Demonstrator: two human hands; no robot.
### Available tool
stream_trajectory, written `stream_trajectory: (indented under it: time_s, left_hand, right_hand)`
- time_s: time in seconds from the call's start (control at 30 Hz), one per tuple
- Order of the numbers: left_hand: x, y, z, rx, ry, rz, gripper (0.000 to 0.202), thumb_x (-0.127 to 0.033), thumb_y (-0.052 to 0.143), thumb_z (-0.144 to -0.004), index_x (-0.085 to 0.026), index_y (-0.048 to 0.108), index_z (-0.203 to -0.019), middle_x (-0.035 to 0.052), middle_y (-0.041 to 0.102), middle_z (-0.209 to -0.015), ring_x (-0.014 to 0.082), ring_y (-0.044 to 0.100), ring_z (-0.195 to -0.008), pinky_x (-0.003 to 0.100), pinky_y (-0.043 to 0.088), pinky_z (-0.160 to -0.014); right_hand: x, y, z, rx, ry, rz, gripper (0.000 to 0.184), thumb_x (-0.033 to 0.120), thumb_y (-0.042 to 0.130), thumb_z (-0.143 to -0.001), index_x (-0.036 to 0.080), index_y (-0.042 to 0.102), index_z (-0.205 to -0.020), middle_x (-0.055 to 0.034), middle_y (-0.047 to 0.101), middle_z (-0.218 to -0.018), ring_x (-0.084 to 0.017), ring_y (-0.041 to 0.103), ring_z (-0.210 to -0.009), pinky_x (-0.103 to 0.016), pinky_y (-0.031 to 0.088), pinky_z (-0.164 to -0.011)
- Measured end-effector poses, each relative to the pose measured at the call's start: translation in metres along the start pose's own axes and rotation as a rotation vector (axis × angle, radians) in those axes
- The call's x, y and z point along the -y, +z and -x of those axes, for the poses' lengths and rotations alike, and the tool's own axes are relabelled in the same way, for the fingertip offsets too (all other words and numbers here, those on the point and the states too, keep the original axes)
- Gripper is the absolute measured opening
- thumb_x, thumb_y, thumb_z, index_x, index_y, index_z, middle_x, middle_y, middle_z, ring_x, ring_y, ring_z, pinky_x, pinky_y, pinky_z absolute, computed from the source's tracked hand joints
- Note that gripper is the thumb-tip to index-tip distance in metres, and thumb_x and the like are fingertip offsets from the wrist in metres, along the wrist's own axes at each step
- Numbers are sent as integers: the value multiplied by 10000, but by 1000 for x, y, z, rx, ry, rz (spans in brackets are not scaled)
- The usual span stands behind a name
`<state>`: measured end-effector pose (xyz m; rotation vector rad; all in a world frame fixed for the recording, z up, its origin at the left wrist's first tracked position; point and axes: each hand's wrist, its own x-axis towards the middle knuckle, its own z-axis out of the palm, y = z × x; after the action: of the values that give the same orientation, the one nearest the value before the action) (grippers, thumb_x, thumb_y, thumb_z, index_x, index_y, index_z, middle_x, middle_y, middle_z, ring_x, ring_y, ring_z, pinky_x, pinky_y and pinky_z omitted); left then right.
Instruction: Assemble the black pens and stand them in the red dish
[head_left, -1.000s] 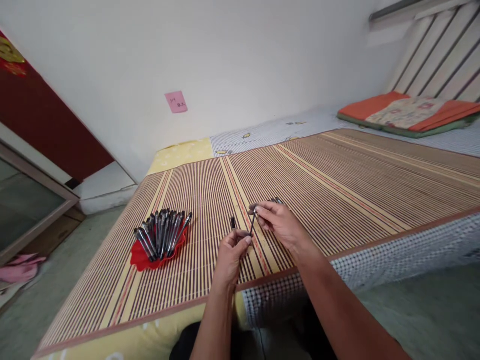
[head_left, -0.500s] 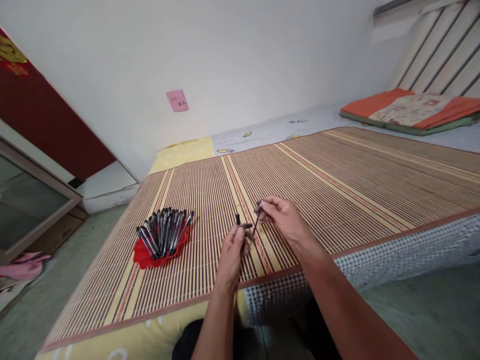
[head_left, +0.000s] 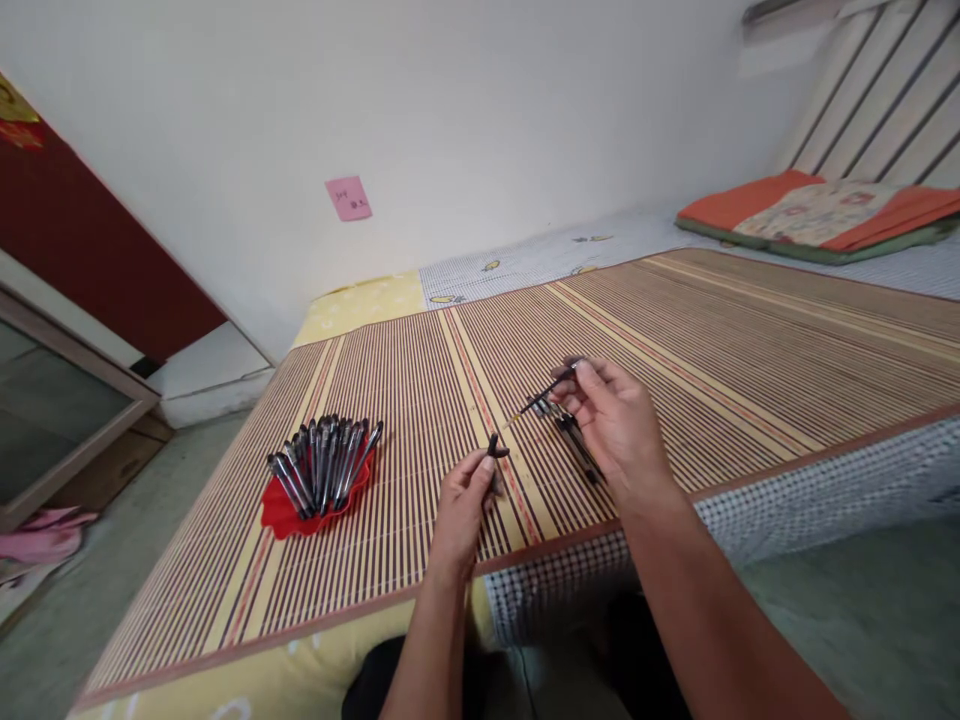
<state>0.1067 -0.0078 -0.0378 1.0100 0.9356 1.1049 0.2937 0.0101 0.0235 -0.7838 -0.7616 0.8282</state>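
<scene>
My left hand [head_left: 463,500] is closed in a pinch on a small black pen cap [head_left: 493,445], held just above the striped bamboo mat [head_left: 420,380]. My right hand [head_left: 616,420] pinches a thin black pen [head_left: 541,396] by its rear end, tip pointing toward the cap with a short gap between them. Under the right hand, a few black pens [head_left: 577,445] lie on the mat. A red dish [head_left: 283,512] with several capped pens [head_left: 324,462] stands to the left of my left hand.
The mat covers a bed with yellow and checked sheets [head_left: 360,305]. A folded orange and green quilt [head_left: 817,215] lies at the far right by the headboard. A pink note [head_left: 348,198] is stuck on the white wall. A glass door and floor are at left.
My right hand has drawn the pen away to the right and up, out of the cap, which stays in the left hand. The loose pens under the right hand have come into view.
</scene>
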Motion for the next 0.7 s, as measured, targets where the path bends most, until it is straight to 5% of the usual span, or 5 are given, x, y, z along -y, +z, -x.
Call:
stream_trajectory:
  time_s: [0.37,0.7]
  left_hand:
    - [2,-4,-1,57,80,-129,305,-415,678,-861,-195,758,-1057,7,619,-731,112,508,-645,201,409,-609]
    - [-5,-2,1,45,232,-257,215,-334,673,-861,-224,785,-1009,63,751,-1022,240,649,-1022,334,458,-936]
  right_hand:
    - [-2,0,0,40,35,13,178,345,703,-831,186,648,-891,-23,700,-821,-113,644,-640,-275,556,-637]
    - [6,-4,0,102,-16,98,138,321,682,-863,190,668,-905,-22,713,-835,-102,650,-634,-241,543,-622]
